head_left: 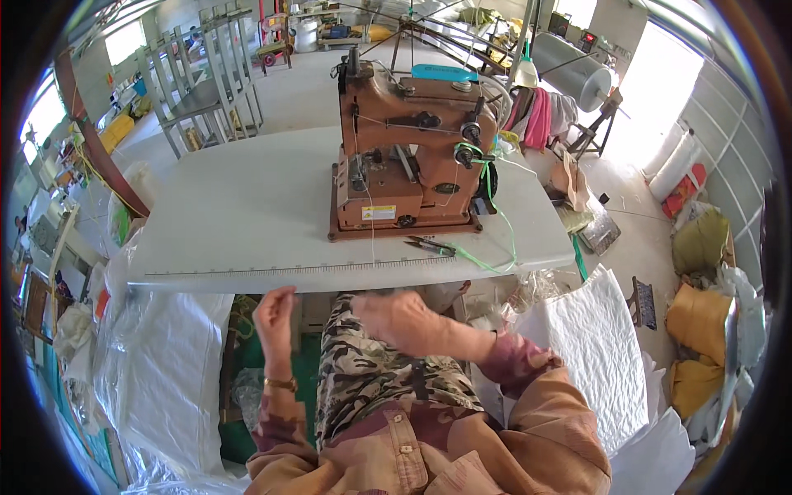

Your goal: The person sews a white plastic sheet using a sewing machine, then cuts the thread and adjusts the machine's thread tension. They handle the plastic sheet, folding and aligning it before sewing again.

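My left hand (pixel 275 320) is raised just in front of the table's near edge, its fingertips pressed together in a pinch. Whatever it may hold is too small to make out. Over my camouflage-trousered lap, my right hand (pixel 398 320) reaches leftward, its fingers smeared by motion. Neither hand touches the brown sewing machine (pixel 388 194), which stands on the pale table (pixel 239 206) beyond them. A white thread (pixel 370 223) hangs from the machine down toward the table's front edge. Black thread snips (pixel 431 246) lie beside the machine's base, near loose green thread (pixel 487 266).
White woven sheets hang at my left (pixel 177 363) and lie at my right (pixel 586 346). A printed ruler scale (pixel 289 269) runs along the table's front. Yellow-orange bundles (pixel 701 330) are heaped at the far right. A metal rack (pixel 202 91) stands behind the table on the left.
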`<state>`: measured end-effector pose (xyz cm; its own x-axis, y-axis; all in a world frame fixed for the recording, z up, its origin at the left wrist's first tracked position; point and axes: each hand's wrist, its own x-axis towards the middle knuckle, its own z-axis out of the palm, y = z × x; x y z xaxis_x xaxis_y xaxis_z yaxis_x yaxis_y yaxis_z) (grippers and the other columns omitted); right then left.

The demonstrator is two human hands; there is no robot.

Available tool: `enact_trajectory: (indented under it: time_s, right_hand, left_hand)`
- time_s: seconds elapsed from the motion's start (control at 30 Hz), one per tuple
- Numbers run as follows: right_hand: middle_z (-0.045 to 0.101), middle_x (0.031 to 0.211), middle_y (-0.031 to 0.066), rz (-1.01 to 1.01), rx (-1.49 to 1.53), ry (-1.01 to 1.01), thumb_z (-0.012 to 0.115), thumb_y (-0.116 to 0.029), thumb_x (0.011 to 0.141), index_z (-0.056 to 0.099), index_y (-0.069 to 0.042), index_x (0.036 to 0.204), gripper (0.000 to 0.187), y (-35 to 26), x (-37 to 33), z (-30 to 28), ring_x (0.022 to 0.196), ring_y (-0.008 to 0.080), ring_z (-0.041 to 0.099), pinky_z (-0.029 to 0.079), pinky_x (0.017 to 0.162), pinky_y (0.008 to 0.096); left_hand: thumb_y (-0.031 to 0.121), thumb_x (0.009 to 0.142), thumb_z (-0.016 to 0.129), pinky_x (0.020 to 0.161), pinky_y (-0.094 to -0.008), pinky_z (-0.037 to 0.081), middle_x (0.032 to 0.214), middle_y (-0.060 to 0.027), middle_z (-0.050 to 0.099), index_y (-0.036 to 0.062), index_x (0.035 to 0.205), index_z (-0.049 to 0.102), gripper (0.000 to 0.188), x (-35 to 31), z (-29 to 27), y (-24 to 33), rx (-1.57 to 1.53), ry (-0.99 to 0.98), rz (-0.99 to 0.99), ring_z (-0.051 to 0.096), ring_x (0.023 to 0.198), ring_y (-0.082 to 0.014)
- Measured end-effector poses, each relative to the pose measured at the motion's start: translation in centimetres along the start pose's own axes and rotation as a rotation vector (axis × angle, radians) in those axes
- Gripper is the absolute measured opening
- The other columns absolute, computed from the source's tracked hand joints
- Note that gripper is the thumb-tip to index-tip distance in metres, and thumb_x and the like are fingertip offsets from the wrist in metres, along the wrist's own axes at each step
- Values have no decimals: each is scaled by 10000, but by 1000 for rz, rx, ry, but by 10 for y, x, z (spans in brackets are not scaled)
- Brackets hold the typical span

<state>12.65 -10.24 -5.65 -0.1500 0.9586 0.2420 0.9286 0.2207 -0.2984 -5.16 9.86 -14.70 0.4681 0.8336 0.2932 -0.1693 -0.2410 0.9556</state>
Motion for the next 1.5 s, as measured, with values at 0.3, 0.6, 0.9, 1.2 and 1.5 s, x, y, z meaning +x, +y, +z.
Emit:
enact_trajectory:
  time_s: [0.3,0.6,0.9,1.2,1.5]
  right_hand:
    - [604,1200,117,-314,130,181,659,-227,877,623,-52,1116,298,-10,70,39,1069,263,599,505,874,379]
    - [503,1346,80,-214,-283,144,699,-385,830,523,-80,1325,607,47,154,80,1243,249,447,393,1020,415]
    - [450,1420,78,-154,-249,70,707,-486,785,512,-86,1359,726,49,157,77,1322,247,375,334,1071,412]
    - [424,1451,130,-178,-194,8,736,-412,786,482,-81,1379,726,43,178,82,1360,318,360,291,1120,471]
    - [393,1508,76,-76,-284,-60,747,-420,746,443,-109,1424,805,27,180,84,1390,283,355,287,1125,469]
  left_hand:
    - [-10,911,604,753,-238,522,968,-44,676,-7,1064,648,159,-64,-122,-61,88,240,-191,622,845,-88]
    - [24,890,617,787,-281,516,936,-82,672,-28,1051,629,170,-106,-278,-118,381,425,-250,635,843,-139]
    - [36,904,610,815,-284,511,949,-87,673,-30,1051,629,163,-90,-348,-147,650,497,-261,639,870,-148]
    - [74,862,646,898,-363,507,1075,-131,705,48,1158,680,300,-87,-374,-179,919,675,-44,670,975,-245]
    - [182,769,752,861,-411,488,1033,-104,683,78,1050,671,311,-86,-376,-145,1194,703,-315,618,1025,-297]
